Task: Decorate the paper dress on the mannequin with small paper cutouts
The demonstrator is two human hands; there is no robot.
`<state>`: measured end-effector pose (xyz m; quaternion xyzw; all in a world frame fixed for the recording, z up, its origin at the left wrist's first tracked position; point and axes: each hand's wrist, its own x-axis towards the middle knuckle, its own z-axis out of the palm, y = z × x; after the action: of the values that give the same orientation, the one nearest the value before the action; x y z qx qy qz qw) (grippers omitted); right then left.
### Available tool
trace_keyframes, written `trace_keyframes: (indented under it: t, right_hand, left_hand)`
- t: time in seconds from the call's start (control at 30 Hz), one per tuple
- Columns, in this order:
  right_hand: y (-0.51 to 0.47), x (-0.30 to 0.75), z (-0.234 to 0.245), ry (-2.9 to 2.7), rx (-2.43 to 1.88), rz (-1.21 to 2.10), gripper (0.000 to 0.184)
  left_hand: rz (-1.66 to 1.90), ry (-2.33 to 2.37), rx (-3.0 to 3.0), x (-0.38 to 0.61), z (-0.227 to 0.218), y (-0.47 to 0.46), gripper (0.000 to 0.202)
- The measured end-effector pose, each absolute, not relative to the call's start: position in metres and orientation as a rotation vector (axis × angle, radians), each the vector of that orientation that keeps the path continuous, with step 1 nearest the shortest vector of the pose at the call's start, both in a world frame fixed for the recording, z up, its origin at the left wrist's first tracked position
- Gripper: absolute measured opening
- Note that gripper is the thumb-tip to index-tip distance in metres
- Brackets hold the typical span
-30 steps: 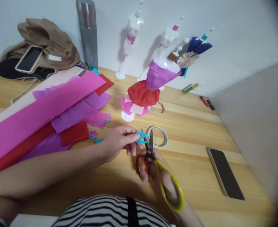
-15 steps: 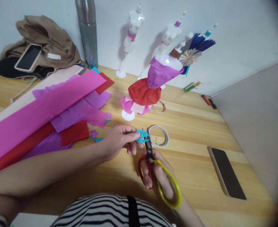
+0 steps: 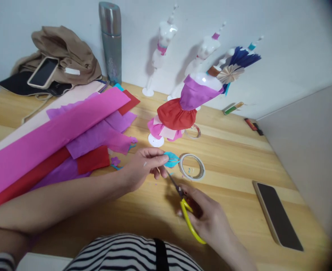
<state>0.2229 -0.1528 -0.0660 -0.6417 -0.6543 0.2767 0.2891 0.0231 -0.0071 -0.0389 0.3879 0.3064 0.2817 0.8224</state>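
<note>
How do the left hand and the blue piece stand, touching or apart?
Touching. The head view shows the left hand pinching the blue piece, thumb lying over one end.

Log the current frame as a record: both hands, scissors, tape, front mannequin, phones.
left hand: pinching blue cutout
right hand: holding scissors
scissors: yellow handle visible, blades pointing toward left hand
tape roll: flat on table, by the cutout's tip
front mannequin: purple top, red skirt over pink
phones: one on table at right, one on brown cloth at left
</note>
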Motion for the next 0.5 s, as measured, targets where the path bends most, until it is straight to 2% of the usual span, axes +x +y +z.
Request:
trace_keyframes:
  t: [0.13,0.23,0.33,0.5]
  right_hand:
    - [-0.147,0.23,-0.058,-2.297,-1.678,0.623,0.053]
    - [-0.141,0.224,-0.048,-2.513,-1.62,0.528,0.058]
    - [-0.135,0.219,-0.037,-2.59,-1.597,0.456,0.054]
    - [-0.13,0.218,-0.03,-2.583,-1.574,0.479,0.035]
  left_hand:
    - [0.612,0.644,0.867,0.024,-0.042,-0.004,0.044]
    - [0.637,0.672,0.962,0.024,-0.042,-0.001,0.038]
    - [0.693,0.717,1.07,0.02,-0.035,0.007,0.032]
    - [0.781,0.744,1.12,0.011,-0.018,0.025,0.026]
